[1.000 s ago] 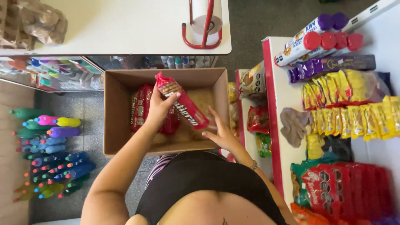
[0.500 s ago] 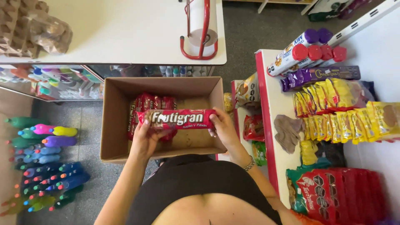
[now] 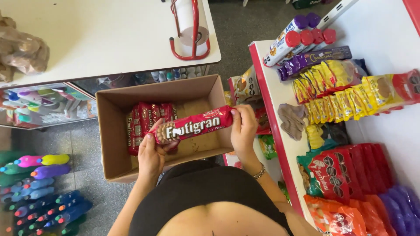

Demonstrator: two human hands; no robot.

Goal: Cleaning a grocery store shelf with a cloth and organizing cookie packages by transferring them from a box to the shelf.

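Inside the box point(image 3: 114, 131), toward its left wall, several red packs point(image 3: 146, 124) lie in a row, while the right half shows bare cardboard. Above the box, the left hand point(image 3: 152, 155) grips one end of a biscuit pack point(image 3: 194, 125), and the right hand point(image 3: 243, 131) pinches the other end. Right of the box, the shelf point(image 3: 267, 100) is crowded with packets.

Box interior: cardboard box point(image 3: 114, 131) has bare floor on its right half; red biscuit packs point(image 3: 146, 124) fill the left.
Right side: shelf edge point(image 3: 271, 126) stands close, packed with snack bags point(image 3: 337, 96).
Far side: white table point(image 3: 100, 39) overhangs.
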